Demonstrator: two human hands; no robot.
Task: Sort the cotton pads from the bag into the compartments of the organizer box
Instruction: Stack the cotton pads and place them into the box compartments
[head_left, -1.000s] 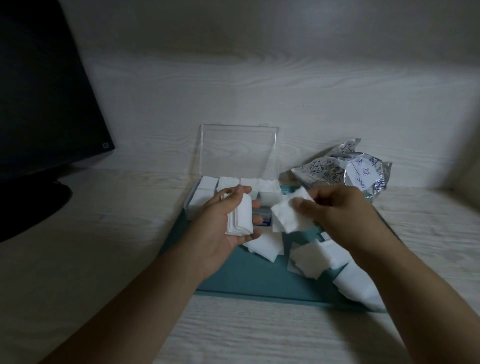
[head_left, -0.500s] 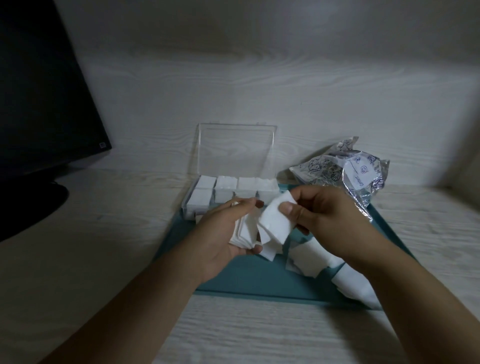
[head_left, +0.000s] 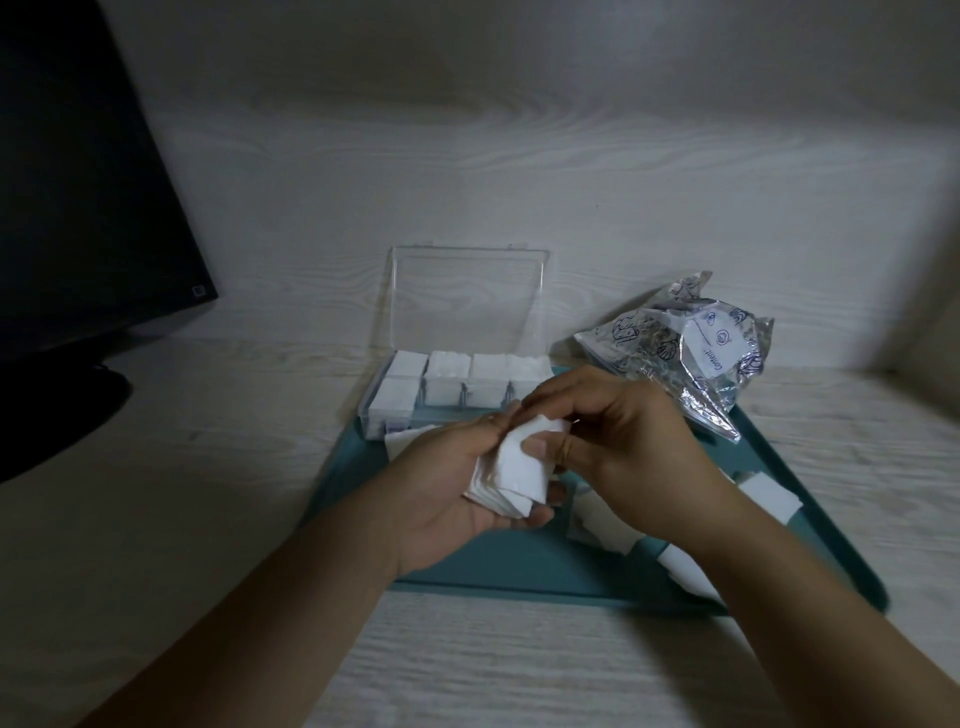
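Left hand (head_left: 447, 488) grips the pad stack (head_left: 511, 475) over the tray (head_left: 519, 571) middle, right hand (head_left: 618, 447) pinching its top pad; organizer box (head_left: 415, 395) lies just beyond, twd table's back edge, left hand nearer

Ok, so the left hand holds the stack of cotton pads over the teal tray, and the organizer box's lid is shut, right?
Not quite: the clear lid of the organizer box stands open, as the head view shows. The rest holds: the left hand holds the stack of cotton pads over the teal tray.
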